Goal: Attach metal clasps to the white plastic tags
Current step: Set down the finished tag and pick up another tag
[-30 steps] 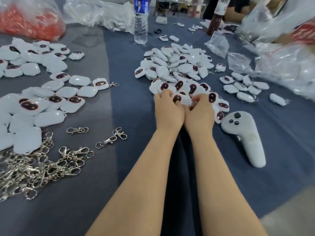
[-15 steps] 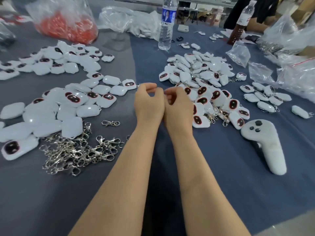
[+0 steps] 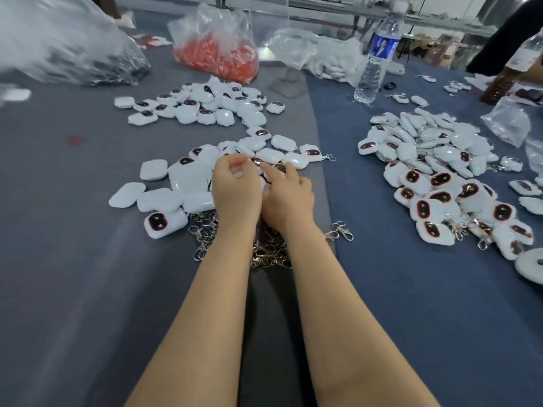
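Loose white plastic tags (image 3: 176, 198), some with a dark red-rimmed face, lie spread on the grey cloth in front of me. My left hand (image 3: 235, 192) hovers over them, its fingers curled round a white tag (image 3: 238, 173). Beside it my right hand (image 3: 289, 201) stretches its fingers forward, the fingertips touching a dark-faced tag (image 3: 279, 167). A heap of metal clasps (image 3: 205, 230) lies under and between my wrists. On the blue cloth to the right is a pile of tags with clasps attached (image 3: 435, 186).
A loose pair of clasps (image 3: 339, 230) lies right of my right wrist. At the back are a bag of orange parts (image 3: 217, 57), clear plastic bags (image 3: 311, 51), and a water bottle (image 3: 376, 60). A white controller (image 3: 531, 265) pokes in at the right edge.
Both hands have left the right pile of clasped tags and moved left to the loose tags. My view turned left with them. The fingers now spread over the tags.
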